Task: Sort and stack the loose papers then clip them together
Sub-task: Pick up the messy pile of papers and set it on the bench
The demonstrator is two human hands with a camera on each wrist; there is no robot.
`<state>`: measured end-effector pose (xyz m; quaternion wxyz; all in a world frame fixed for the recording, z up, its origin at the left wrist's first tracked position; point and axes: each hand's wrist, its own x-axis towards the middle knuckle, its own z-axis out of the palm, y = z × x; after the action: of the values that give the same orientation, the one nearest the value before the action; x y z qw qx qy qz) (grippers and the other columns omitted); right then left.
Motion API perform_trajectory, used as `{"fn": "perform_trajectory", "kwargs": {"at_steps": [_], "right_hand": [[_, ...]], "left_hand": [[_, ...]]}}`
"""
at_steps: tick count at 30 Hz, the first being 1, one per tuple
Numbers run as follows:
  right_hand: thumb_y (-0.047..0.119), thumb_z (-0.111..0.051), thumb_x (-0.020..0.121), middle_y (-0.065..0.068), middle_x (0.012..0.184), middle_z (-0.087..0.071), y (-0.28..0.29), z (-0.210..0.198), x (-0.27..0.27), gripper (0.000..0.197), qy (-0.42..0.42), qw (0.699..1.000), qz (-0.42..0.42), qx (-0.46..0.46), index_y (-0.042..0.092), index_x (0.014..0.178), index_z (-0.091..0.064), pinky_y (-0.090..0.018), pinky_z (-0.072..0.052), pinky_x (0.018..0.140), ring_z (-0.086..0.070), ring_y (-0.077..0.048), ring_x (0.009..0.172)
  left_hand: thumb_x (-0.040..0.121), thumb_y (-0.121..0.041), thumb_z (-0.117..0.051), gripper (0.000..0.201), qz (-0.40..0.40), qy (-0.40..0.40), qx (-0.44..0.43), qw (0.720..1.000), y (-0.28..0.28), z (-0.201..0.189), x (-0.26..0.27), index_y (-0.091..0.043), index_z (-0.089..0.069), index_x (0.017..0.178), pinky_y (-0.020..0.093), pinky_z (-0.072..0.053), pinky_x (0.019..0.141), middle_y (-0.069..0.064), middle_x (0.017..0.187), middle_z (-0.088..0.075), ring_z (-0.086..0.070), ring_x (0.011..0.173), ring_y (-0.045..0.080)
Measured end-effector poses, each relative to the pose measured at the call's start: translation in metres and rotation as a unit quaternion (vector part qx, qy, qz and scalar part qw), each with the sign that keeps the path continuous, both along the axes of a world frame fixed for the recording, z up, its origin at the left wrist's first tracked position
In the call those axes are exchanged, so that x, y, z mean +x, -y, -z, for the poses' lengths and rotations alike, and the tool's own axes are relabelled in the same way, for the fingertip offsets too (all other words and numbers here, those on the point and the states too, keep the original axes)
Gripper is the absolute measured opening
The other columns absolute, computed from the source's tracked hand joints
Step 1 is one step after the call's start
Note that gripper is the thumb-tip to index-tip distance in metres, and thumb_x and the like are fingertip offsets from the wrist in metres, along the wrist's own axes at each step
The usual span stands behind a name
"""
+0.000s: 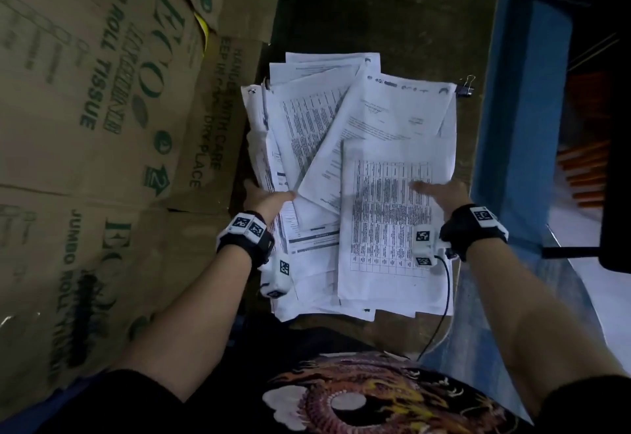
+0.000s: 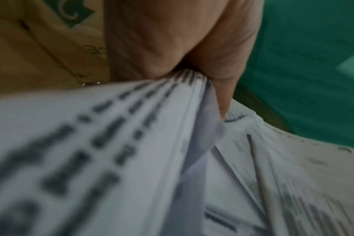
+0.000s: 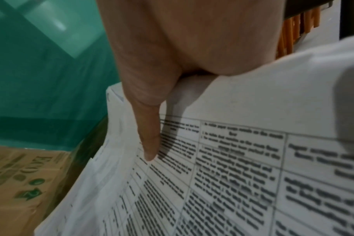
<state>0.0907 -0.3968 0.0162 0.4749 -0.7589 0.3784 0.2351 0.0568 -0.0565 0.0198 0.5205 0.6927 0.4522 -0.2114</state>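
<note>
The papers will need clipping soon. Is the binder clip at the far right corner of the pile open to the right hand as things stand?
Probably yes, once it lets go. The binder clip sits uncovered beyond the papers, with nothing between, but the right hand is gripping the table-printed sheet.

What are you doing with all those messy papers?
A person is gathering a fanned-out pile of printed papers on a table. The left hand grips the pile's left side; the right hand holds the table-printed sheet on the right. The binder clip lies unused at the far corner.
</note>
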Motion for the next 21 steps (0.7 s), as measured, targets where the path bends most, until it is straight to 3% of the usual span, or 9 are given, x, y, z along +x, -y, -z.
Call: {"fn": "perform_trajectory", "kwargs": {"at_steps": [2, 4, 6, 8, 12, 14, 17, 19, 21], "right_hand": [[0.040, -0.089, 0.061, -0.009, 0.125, -0.062, -0.004, -0.001, 0.001, 0.086, 0.005, 1.000, 0.006, 0.022, 0.003, 0.130, -0.053, -0.037, -0.042, 0.099, -0.055, -0.027, 0.119], [0.032, -0.085, 0.070, -0.005, 0.114, -0.061, -0.008, 0.004, 0.002, 0.073, 0.021, 1.000, 0.012, 0.018, 0.003, 0.128, -0.053, -0.031, -0.042, 0.092, -0.055, -0.020, 0.108], [0.024, -0.082, 0.076, -0.010, 0.112, -0.062, -0.013, 0.002, 0.000, 0.061, 0.046, 0.999, 0.023, -0.014, 0.000, 0.125, -0.055, -0.027, -0.043, 0.087, -0.055, -0.020, 0.098], [0.023, -0.084, 0.073, -0.012, 0.111, -0.065, -0.012, 0.001, -0.003, 0.058, 0.057, 0.997, 0.036, -0.031, -0.002, 0.119, -0.058, -0.028, -0.046, 0.086, -0.058, -0.022, 0.096], [0.024, -0.089, 0.066, -0.012, 0.110, -0.068, 0.007, -0.004, -0.017, 0.064, 0.076, 0.994, 0.059, -0.052, -0.002, 0.117, -0.060, -0.039, -0.052, 0.092, -0.064, -0.027, 0.101], [0.027, -0.089, 0.065, -0.016, 0.108, -0.069, 0.020, -0.006, -0.024, 0.065, 0.069, 0.994, 0.057, -0.065, -0.004, 0.115, -0.061, -0.040, -0.053, 0.089, -0.066, -0.029, 0.101], [0.025, -0.086, 0.071, -0.019, 0.107, -0.069, 0.030, -0.008, -0.032, 0.058, 0.070, 0.995, 0.045, -0.054, -0.006, 0.114, -0.062, -0.031, -0.049, 0.085, -0.066, -0.028, 0.097], [0.026, -0.085, 0.072, -0.020, 0.110, -0.068, 0.026, -0.012, -0.035, 0.060, 0.063, 0.997, 0.025, -0.045, -0.006, 0.116, -0.060, -0.031, -0.048, 0.088, -0.066, -0.030, 0.101], [0.032, -0.087, 0.066, -0.019, 0.112, -0.068, 0.021, -0.015, -0.036, 0.069, 0.052, 0.998, 0.011, -0.035, -0.005, 0.117, -0.059, -0.036, -0.049, 0.094, -0.064, -0.031, 0.105]], "left_hand": [[0.063, -0.032, -0.087, 0.096, 0.018, -0.019, 0.059, 0.998, 0.004, -0.002, -0.001, -0.004, -0.037, 0.140, 0.034, -0.044, 0.102, 0.013, 0.141, -0.049, -0.052, 0.125, 0.030], [0.062, -0.036, -0.087, 0.084, 0.027, -0.025, 0.090, 0.995, 0.010, -0.003, -0.001, 0.001, -0.050, 0.129, 0.032, -0.047, 0.092, 0.016, 0.134, -0.055, -0.057, 0.117, 0.033], [0.062, -0.034, -0.088, 0.084, 0.018, -0.020, 0.093, 0.995, 0.010, 0.001, -0.001, 0.003, -0.051, 0.127, 0.036, -0.050, 0.092, 0.018, 0.133, -0.056, -0.058, 0.116, 0.034], [0.062, -0.033, -0.089, 0.086, 0.005, -0.021, 0.088, 0.996, 0.006, 0.002, -0.001, 0.004, -0.050, 0.129, 0.035, -0.049, 0.094, 0.017, 0.135, -0.054, -0.057, 0.118, 0.032], [0.067, -0.020, -0.087, 0.074, -0.041, 0.012, 0.049, 0.998, -0.006, 0.001, -0.003, 0.007, -0.052, 0.126, 0.026, -0.043, 0.084, 0.008, 0.122, -0.056, -0.057, 0.109, 0.025], [0.060, -0.018, -0.090, 0.070, -0.064, 0.021, 0.020, 0.998, -0.011, 0.002, -0.002, 0.005, -0.058, 0.118, 0.032, -0.049, 0.088, 0.005, 0.119, -0.059, -0.059, 0.102, 0.022], [0.036, -0.032, -0.089, 0.091, -0.067, 0.024, -0.002, 0.997, -0.017, 0.030, -0.005, 0.001, -0.061, 0.117, 0.048, -0.053, 0.093, 0.012, 0.120, -0.065, -0.064, 0.105, 0.030], [0.046, -0.025, -0.083, 0.072, -0.027, 0.028, -0.019, 0.999, -0.013, 0.037, -0.008, -0.002, -0.065, 0.111, 0.047, -0.055, 0.089, 0.011, 0.109, -0.069, -0.067, 0.097, 0.030], [0.063, -0.013, -0.077, 0.049, 0.026, 0.025, -0.031, 0.999, 0.000, 0.010, -0.010, -0.004, -0.066, 0.110, 0.040, -0.055, 0.088, 0.007, 0.105, -0.069, -0.067, 0.094, 0.026]]}}
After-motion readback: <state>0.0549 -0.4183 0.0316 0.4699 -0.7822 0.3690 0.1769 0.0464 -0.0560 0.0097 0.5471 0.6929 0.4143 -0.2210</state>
